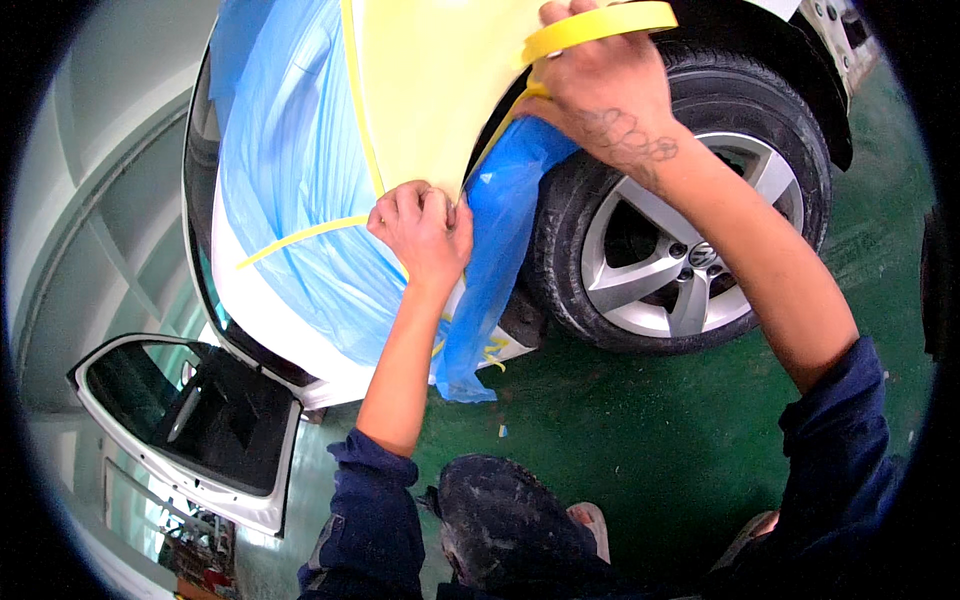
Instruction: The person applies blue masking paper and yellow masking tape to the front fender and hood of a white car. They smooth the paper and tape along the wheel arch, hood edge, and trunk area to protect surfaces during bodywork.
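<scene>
My right hand (605,95) grips a roll of yellow masking tape (600,30) above the wheel arch. A strip of the yellow tape runs down from it along the arch edge, beside blue plastic film (498,220) that hangs over part of the tire. My left hand (425,235) is closed, its fingers curled against the lower end of the pale yellow body panel (430,90). What its fingertips pinch is hidden. More blue masking film (290,190) covers the bodywork to the left, with yellow tape lines across it.
The car wheel (690,240) with silver spokes stands close under my right forearm. An open white car door (200,430) juts out at lower left. Green floor (620,420) lies below, with my knee (510,520) bent near the car.
</scene>
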`<move>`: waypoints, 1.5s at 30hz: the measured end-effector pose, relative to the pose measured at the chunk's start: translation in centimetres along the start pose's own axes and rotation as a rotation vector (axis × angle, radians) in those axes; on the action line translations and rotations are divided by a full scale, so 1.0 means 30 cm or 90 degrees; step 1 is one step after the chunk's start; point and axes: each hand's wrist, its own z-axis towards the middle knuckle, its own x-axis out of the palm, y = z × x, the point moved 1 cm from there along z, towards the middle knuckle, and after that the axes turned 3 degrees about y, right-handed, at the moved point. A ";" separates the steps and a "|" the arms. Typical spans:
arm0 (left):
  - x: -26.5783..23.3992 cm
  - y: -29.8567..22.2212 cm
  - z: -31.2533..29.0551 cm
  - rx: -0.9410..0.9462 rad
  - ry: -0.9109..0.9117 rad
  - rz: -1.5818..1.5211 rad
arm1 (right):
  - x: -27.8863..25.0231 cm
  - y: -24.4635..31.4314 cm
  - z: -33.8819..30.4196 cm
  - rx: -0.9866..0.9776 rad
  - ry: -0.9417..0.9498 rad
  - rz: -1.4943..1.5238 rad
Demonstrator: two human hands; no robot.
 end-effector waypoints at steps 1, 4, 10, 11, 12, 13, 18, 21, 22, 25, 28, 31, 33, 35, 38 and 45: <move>-0.006 0.008 -0.007 -0.008 0.013 0.004 | -0.065 -0.052 0.042 0.022 0.052 -0.056; -0.015 0.003 -0.003 -0.014 0.022 0.010 | -0.132 -0.153 0.032 0.080 0.074 -0.086; -0.017 -0.011 0.070 0.018 -0.031 -0.002 | -0.084 -0.166 0.020 0.122 -0.007 -0.082; -0.020 -0.017 0.090 0.029 -0.021 -0.004 | -0.081 -0.165 0.021 0.133 -0.009 -0.051; -0.019 -0.023 0.112 0.039 -0.011 -0.007 | -0.080 -0.164 0.022 0.142 -0.011 -0.023; -0.018 -0.029 0.134 0.049 -0.002 -0.010 | -0.071 -0.166 0.019 0.130 -0.046 -0.044; -0.023 -0.061 0.222 0.092 0.000 -0.018 | -0.068 -0.157 0.022 0.156 -0.042 -0.039; -0.022 -0.080 0.263 0.105 -0.007 -0.023 | -0.056 -0.150 0.032 0.165 -0.054 -0.026; -0.021 -0.088 0.278 0.108 -0.013 -0.024 | -0.055 -0.152 0.035 0.172 -0.057 -0.013; -0.020 -0.104 0.318 0.130 0.001 -0.020 | -0.036 -0.156 0.025 0.186 -0.083 0.029; -0.029 -0.125 0.356 0.134 0.027 -0.022 | -0.028 -0.168 0.000 0.180 -0.032 -0.026; -0.024 -0.134 0.378 0.149 0.018 -0.034 | -0.016 -0.167 0.000 0.174 -0.089 -0.025; -0.024 -0.146 0.397 0.160 0.017 -0.038 | -0.019 -0.167 0.002 0.169 -0.078 -0.017; -0.023 -0.160 0.418 0.171 0.014 -0.043 | -0.026 -0.170 0.004 0.169 -0.022 -0.002; -0.017 -0.179 0.449 0.183 0.006 -0.051 | -0.020 -0.178 0.005 0.168 -0.019 -0.021; -0.016 -0.213 0.501 0.193 0.006 -0.050 | -0.025 -0.181 0.008 0.173 -0.007 -0.010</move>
